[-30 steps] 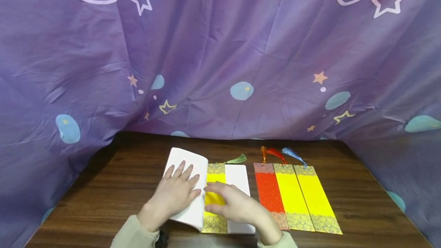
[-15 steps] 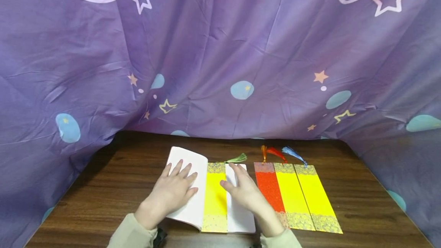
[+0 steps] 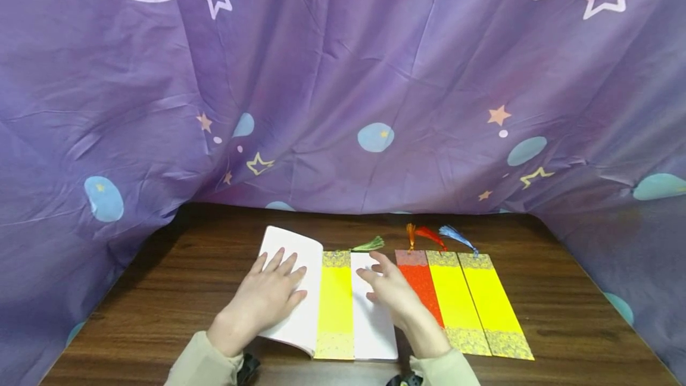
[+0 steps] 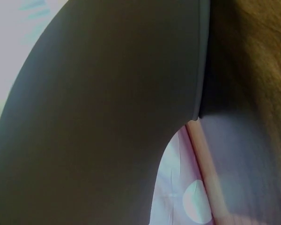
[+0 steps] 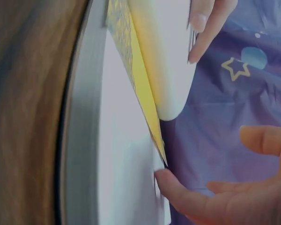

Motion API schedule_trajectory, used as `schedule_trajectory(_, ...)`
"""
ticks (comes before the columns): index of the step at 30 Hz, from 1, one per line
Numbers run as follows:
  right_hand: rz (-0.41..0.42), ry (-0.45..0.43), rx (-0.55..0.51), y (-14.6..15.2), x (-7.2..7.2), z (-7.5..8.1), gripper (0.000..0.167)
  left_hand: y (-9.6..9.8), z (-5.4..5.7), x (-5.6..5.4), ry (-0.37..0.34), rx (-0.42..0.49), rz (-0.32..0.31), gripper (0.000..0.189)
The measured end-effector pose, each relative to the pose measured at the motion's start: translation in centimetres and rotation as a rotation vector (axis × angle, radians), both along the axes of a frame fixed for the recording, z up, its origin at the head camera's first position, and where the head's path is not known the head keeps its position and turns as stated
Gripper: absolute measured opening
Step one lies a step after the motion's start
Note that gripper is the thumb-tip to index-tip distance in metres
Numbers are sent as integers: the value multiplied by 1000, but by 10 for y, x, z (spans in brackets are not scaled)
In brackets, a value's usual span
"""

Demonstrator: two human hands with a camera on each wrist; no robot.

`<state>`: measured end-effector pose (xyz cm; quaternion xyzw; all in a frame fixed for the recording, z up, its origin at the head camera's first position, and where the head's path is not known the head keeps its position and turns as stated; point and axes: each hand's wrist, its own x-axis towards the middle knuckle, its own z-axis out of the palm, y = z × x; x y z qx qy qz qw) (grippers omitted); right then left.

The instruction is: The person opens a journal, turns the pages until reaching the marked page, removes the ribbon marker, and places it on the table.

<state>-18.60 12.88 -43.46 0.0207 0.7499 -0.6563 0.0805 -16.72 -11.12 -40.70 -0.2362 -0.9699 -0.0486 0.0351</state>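
An open book with blank white pages (image 3: 372,335) lies on the table. A yellow bookmark (image 3: 336,299) with lace-patterned ends and a green tassel (image 3: 370,245) rests in it along the inner side of the right page. My left hand (image 3: 265,299) lies spread on the raised, curving left page (image 3: 305,326), holding it down. Over the upper part of the right page is my right hand (image 3: 396,293), fingers apart and loosely bent. In the right wrist view one fingertip (image 5: 166,180) is at the page near the bookmark's (image 5: 147,93) end. A grey-brown surface fills most of the left wrist view.
To the right of the book lie a red bookmark (image 3: 420,288) and two yellow ones, the inner (image 3: 455,296) and the outer (image 3: 490,293), with orange, red and blue tassels (image 3: 458,238). A purple curtain (image 3: 343,76) hangs behind the dark wooden table (image 3: 177,290).
My right hand has moved off the bookmark, up and to the right, onto the right page. The yellow bookmark stays in place. My left hand has hardly moved.
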Motion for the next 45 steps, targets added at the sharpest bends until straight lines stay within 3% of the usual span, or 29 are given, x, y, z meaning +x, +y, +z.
schedule_trajectory(5,31,-76,-176,-5,0,-4,66,-1,1,0,0,1,0,45)
schedule_trajectory(11,34,-127,-251,-9,0,-7,66,-2,1,-1,5,12,-8,44)
schedule_trajectory(15,84,-151,-301,-8,0,-10,64,-1,0,-1,16,12,-18,44)
schedule_trajectory(19,123,-109,-217,-12,0,-14,56,-2,0,-1,24,15,-27,44)
schedule_trajectory(25,117,-40,-71,-18,3,-15,46,-1,0,-1,38,24,-38,44)
schedule_trajectory(31,107,-27,-49,-19,3,-12,38,-2,0,-1,31,20,-31,44)
schedule_trajectory(45,32,-22,-30,2,-2,2,39,-2,0,-1,17,20,-31,44)
